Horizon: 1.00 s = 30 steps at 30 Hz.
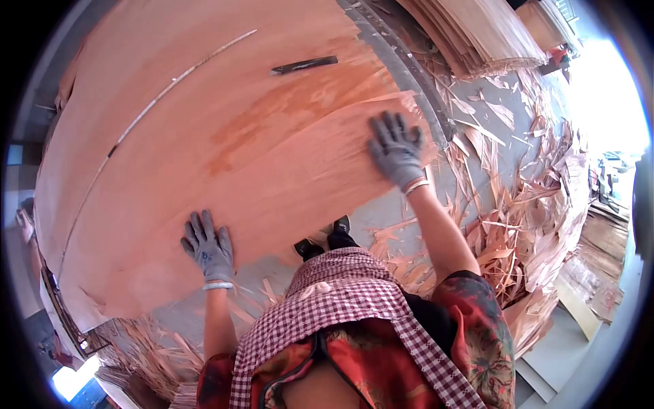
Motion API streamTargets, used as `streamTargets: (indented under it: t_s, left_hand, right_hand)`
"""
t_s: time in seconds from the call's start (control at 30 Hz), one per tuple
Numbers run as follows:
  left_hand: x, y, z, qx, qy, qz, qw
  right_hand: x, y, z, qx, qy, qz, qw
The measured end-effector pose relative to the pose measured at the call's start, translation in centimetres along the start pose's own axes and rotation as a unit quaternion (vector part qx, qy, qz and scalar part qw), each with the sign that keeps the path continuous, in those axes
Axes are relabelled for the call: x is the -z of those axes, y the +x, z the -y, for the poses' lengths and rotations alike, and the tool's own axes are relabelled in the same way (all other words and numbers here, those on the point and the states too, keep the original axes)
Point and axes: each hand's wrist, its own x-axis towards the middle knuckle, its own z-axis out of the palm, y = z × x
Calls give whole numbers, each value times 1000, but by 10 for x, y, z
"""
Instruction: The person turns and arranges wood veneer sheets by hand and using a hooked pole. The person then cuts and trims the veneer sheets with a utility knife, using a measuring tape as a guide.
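A broad sheet of reddish wood veneer [272,170] lies flat in front of me, with a darker orange patch near its right end. My left hand [209,249], in a grey glove, rests on the sheet near its front edge, fingers spread. Farther right, my right hand [396,148], gloved the same way, lies with fingers apart on a strip of veneer along the right end. Beyond the hands, a dark knife-like blade [304,65] lies on the sheet. A long thin white stick with dark marks [146,109] stretches across the left part.
Torn veneer scraps [504,252] heap on the floor at the right. Stacked veneer sheets [477,34] stand at the upper right. A dark metal edge [419,75] runs along the sheet's right end. My shoes [340,223] show below the front edge.
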Motion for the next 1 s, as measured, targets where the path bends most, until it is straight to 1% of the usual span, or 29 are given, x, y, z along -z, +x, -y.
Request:
streamTargets:
  t_s: [0.03,0.1,0.2,0.3,0.33,0.43,0.47,0.57,0.67,0.77,0.87,0.97,1.0]
  left_hand:
    - [-1,-1,1,-2,0,-1,1000]
    - [-3,-2,2,-7,-3,-4,1000]
    - [-4,-2,2,-11,-9,-9,1000]
    - [3,-4,5,-12,-1,-6,1000]
    - [5,-5,5,-12,4,-2,1000]
    - [19,-6,15,-27,-14,18,999]
    - [21,-1,20,-35,-26,25,999]
    - [15,37,29,-57,-84,-76,992]
    - [19,70,5,-50,-69,-77,993]
    - [18,82,0,-90,-46,-37,994]
    - [15,79,6,-84,-54,-62,993]
    - [11,70,27,-46,-27,-14,998]
    - [13,69,28,-52,-17,-15,998]
  right_hand:
    - [3,2,-17,-33,16,3,999]
    - [8,5,-37,-63,1,23,998]
    - [5,11,-30,-86,-25,-3,996]
    - [3,16,-8,-51,-15,-9,999]
    - [3,18,-1,-23,-12,-14,1000]
    - [2,13,14,28,47,1,999]
    - [4,13,16,30,52,-7,998]
    - [10,13,16,29,57,-10,998]
    - [8,14,15,27,61,-10,998]
    - [6,12,14,34,61,-18,997]
    - [7,10,18,33,74,-16,997]
    - [9,-1,36,58,78,1,995]
    - [9,-2,41,57,84,5,995]
